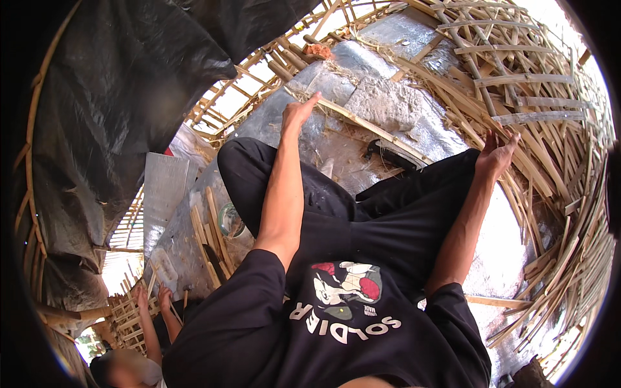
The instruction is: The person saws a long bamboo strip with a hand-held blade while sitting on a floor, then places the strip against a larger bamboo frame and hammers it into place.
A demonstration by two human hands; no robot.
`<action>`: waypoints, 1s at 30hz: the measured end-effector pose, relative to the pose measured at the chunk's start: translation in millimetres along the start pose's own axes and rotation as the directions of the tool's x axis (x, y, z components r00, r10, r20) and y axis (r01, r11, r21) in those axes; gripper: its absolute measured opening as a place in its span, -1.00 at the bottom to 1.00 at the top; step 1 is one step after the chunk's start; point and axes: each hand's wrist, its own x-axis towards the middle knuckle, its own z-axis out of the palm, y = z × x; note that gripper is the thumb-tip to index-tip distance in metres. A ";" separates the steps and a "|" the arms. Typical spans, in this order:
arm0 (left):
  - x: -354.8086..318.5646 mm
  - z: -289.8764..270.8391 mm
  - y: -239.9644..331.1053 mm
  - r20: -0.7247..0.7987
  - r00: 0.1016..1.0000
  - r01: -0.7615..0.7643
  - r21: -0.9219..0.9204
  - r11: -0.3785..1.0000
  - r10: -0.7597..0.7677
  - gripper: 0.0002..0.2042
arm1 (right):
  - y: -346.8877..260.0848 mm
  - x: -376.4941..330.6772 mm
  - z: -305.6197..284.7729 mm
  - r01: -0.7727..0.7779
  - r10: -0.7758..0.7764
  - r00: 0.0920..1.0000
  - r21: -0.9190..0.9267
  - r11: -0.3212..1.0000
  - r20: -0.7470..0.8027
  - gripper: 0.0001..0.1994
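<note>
I sit cross-legged in black trousers on a silver foil mat, inside a woven bamboo frame. My left hand reaches forward and closes around a long thin bamboo strip that lies slanted across the mat. My right hand is stretched out to the right with its fingers apart, its tips against the flat strips of the woven bamboo wall. It holds nothing that I can see.
A dark-handled tool lies on the mat between my knees. A glass jar and several short bamboo pieces lie to my left. Black plastic sheeting hangs at left. Another person's hands work at lower left.
</note>
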 end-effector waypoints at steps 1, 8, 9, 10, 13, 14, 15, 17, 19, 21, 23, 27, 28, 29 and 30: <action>-4.6 -3.9 7.2 0.024 1.000 -0.017 -0.002 1.000 0.017 0.00 | -1.9 1.9 -3.0 0.011 -0.011 1.000 0.002 1.000 -0.004 -0.47; -55.3 -59.7 73.0 -0.126 0.936 -0.343 -0.099 0.934 0.330 -0.20 | -28.5 -23.6 19.1 0.127 -0.130 0.990 0.058 0.990 0.061 -0.56; -70.7 -70.1 89.4 -0.161 0.913 -0.394 -0.116 0.912 0.374 -0.22 | -33.4 -28.4 22.5 0.138 -0.142 0.988 0.058 0.989 0.060 -0.56; -82.1 -80.9 101.9 -0.200 0.876 -0.469 -0.144 0.871 0.439 -0.25 | -39.5 -35.8 28.5 0.166 -0.171 0.983 0.071 0.984 0.061 -0.54; -117.0 -123.0 136.6 -0.293 0.803 -0.588 -0.249 0.769 0.519 -0.34 | -45.5 -49.7 38.5 0.260 -0.267 0.961 0.085 0.962 0.076 -0.55; -127.0 -134.1 148.0 -0.341 0.762 -0.642 -0.277 0.715 0.551 -0.36 | -47.9 -50.8 38.2 0.388 -0.385 0.913 0.007 0.922 0.133 -0.58; -135.2 -147.6 156.7 -0.395 0.718 -0.690 -0.293 0.661 0.574 -0.37 | -51.4 -59.0 44.1 0.501 -0.482 0.854 -0.060 0.863 0.197 -0.61; -155.4 -175.0 177.8 -0.445 0.643 -0.762 -0.287 0.581 0.624 -0.38 | -57.9 -76.7 51.2 0.539 -0.518 0.831 -0.060 0.840 0.203 -0.65; -159.9 -196.6 199.2 -0.466 0.553 -0.821 -0.159 0.549 0.691 -0.42 | -64.1 -86.7 55.5 0.655 -0.586 0.746 -0.188 0.732 0.317 -0.69; -175.9 -204.9 225.6 -0.504 0.506 -0.849 -0.144 0.509 0.700 -0.48 | -71.2 -100.3 66.9 0.691 -0.632 0.704 -0.106 0.715 0.322 -0.75; -182.9 -214.2 245.5 -0.535 0.451 -0.879 -0.128 0.459 0.715 -0.51 | -77.4 -107.2 72.5 0.711 -0.578 0.674 -0.190 0.677 0.460 -0.74; -135.3 -265.5 254.5 -0.332 0.538 -0.780 -0.545 0.308 0.775 -0.52 | -73.3 -127.5 81.8 0.649 -0.515 0.712 -0.169 0.742 0.477 -0.77; -135.3 -266.3 259.1 -0.286 0.507 -0.720 -0.660 0.217 0.813 -0.50 | -78.2 -128.5 80.3 0.649 -0.512 0.718 -0.187 0.738 0.471 -0.77; -133.8 -269.9 261.0 -0.248 0.469 -0.640 -0.757 0.133 0.848 -0.48 | -82.6 -130.5 79.8 0.654 -0.523 0.711 -0.171 0.737 0.470 -0.77; -133.0 -280.3 263.2 -0.195 0.454 -0.589 -0.798 0.129 0.869 -0.52 | -85.8 -132.7 80.2 0.664 -0.528 0.709 -0.189 0.724 0.468 -0.77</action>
